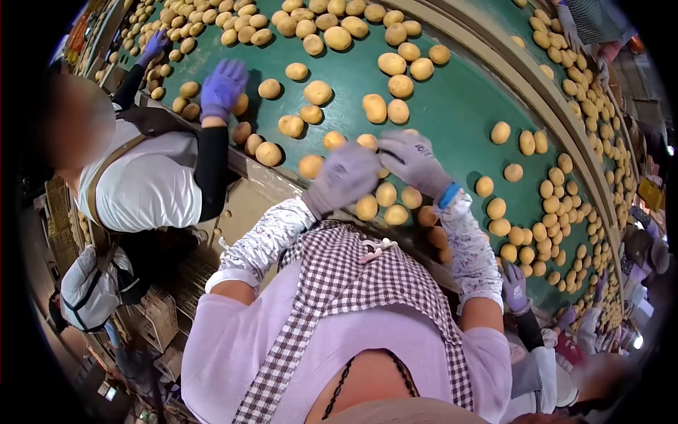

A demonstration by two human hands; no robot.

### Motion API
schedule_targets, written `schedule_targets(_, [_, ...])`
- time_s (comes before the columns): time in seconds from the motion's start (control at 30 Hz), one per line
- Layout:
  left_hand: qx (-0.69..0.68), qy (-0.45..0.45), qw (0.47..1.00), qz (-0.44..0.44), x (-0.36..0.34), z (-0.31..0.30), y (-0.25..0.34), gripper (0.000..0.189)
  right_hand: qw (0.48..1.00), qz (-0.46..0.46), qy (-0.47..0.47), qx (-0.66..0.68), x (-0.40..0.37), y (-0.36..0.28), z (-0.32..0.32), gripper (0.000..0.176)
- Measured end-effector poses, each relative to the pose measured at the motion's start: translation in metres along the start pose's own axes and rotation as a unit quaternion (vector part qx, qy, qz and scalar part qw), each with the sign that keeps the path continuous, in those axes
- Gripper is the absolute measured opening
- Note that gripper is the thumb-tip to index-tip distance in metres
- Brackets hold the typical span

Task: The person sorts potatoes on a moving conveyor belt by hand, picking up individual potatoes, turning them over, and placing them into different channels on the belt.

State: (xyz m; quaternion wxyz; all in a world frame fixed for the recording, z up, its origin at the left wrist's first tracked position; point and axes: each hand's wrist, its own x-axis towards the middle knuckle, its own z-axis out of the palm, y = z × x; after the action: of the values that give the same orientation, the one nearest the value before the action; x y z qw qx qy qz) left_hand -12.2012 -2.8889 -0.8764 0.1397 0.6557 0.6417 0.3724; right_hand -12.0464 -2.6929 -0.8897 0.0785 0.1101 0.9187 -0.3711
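Note:
My left hand (pixel 345 178), in a grey glove, is over the near edge of the green conveyor belt (pixel 438 106). Its back faces me, and its fingers are curled under and slightly blurred. A potato (pixel 311 167) lies against its left side, another potato (pixel 366 141) just beyond its fingertips. My right hand (pixel 417 162), gloved in grey too, reaches in from the right with bent fingers pointing left, close to my left hand. Part of a potato (pixel 383 172) shows under these fingers; whether they grip it is hidden. Several potatoes (pixel 387 194) lie between my wrists.
Potatoes (pixel 558 230) are spread along the belt on both sides. A long rail (pixel 537 95) divides it from a further potato line. At left, a co-worker's purple-gloved hand (pixel 224 88) is over the belt; at right, another co-worker's gloved hand (pixel 515 288) rests near the edge.

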Motion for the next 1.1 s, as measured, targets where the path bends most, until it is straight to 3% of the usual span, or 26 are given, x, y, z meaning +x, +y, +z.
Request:
schedule_targets(0.03, [0.019,0.039,0.995,-0.088,-0.005,-0.024,-0.016,0.031,0.989,0.011,0.050,0.140,0.009,-0.020,-0.005,0.043])
schedule_targets(0.07, [0.077,0.133,0.981,-0.116,-0.010,-0.038,-0.032,0.039,0.956,0.023,0.100,0.274,0.015,-0.036,-0.010,0.044])
schedule_targets(0.1, [0.166,0.080,0.958,-0.220,-0.018,-0.049,-0.046,0.052,0.956,0.026,0.102,0.273,0.020,-0.033,-0.008,0.044])
schedule_targets(0.13, [0.229,0.099,0.933,-0.260,-0.043,-0.030,-0.077,0.064,0.985,0.063,0.144,0.072,0.025,-0.024,-0.003,0.044])
schedule_targets(0.17, [0.226,0.076,0.936,-0.260,-0.060,-0.013,-0.090,0.067,0.970,0.095,0.179,-0.133,0.030,-0.018,0.001,0.045])
schedule_targets(0.2, [0.225,0.054,0.938,-0.257,-0.068,-0.008,-0.099,0.071,0.969,0.095,0.183,-0.135,0.036,-0.017,0.006,0.045])
schedule_targets(0.3, [0.189,-0.034,0.968,-0.161,-0.052,-0.013,-0.068,0.077,0.995,0.005,0.059,0.082,0.053,-0.026,0.018,0.035])
schedule_targets(0.33, [0.163,-0.071,0.976,-0.129,-0.046,-0.013,-0.055,0.077,0.995,0.013,0.061,0.083,0.067,-0.036,0.006,0.035])
schedule_targets(0.4, [0.094,-0.081,0.987,-0.101,-0.045,0.008,-0.048,0.077,0.974,0.142,-0.081,0.154,0.107,-0.046,-0.019,0.035])
schedule_targets(0.43, [0.031,-0.089,0.993,-0.077,-0.045,0.013,-0.049,0.077,0.998,0.053,-0.006,-0.014,0.124,-0.033,-0.011,0.035])
schedule_targets(0.47, [0.026,-0.093,0.993,-0.070,-0.045,0.012,-0.054,0.077,0.980,-0.038,0.068,-0.184,0.144,-0.021,-0.004,0.035])
schedule_targets(0.53, [0.038,-0.149,0.988,0.031,-0.041,0.007,-0.061,0.074,0.972,0.043,0.229,-0.041,0.201,-0.024,-0.002,0.025])
schedule_targets(0.6, [0.039,-0.164,0.985,0.039,-0.037,0.000,-0.072,0.072,0.951,0.118,0.231,-0.171,0.256,-0.006,-0.002,0.030])
schedule_targets(0.67, [0.115,-0.127,0.983,0.059,-0.041,-0.008,-0.090,0.069,0.924,0.241,0.197,-0.220,0.297,0.003,-0.004,0.035])
schedule_targets(0.7, [0.092,-0.136,0.986,0.003,-0.044,-0.018,-0.098,0.065,0.927,0.266,0.181,-0.196,0.310,0.006,-0.006,0.038])
schedule_targets(0.73, [0.082,-0.115,0.987,-0.079,-0.044,-0.031,-0.101,0.060,0.924,0.271,0.186,-0.196,0.316,0.008,-0.013,0.038])
schedule_targets(0.8, [0.097,-0.059,0.983,-0.147,-0.057,-0.055,-0.132,0.056,0.929,0.289,0.106,-0.204,0.321,-0.003,-0.028,0.039])
schedule_targets(0.87, [0.137,0.029,0.975,-0.171,-0.077,-0.069,-0.174,0.050,0.955,0.233,0.141,-0.118,0.321,0.042,-0.030,0.049])
schedule_targets(0.93, [0.154,0.070,0.975,-0.143,-0.072,-0.093,-0.188,0.047,0.963,0.248,0.084,-0.071,0.311,0.049,-0.042,0.058])
schedule_targets(1.03, [0.138,0.029,0.983,-0.115,-0.037,-0.103,-0.182,0.050,0.948,0.213,0.165,-0.168,0.313,0.039,-0.034,0.063])
schedule_targets(1.07, [0.100,0.025,0.990,-0.097,-0.024,-0.096,-0.181,0.054,0.952,0.202,0.169,-0.152,0.321,0.057,-0.025,0.071])
schedule_targets(1.1, [0.111,-0.008,0.990,-0.082,-0.012,-0.088,-0.181,0.057,0.952,0.189,0.210,-0.114,0.318,0.054,-0.024,0.066])
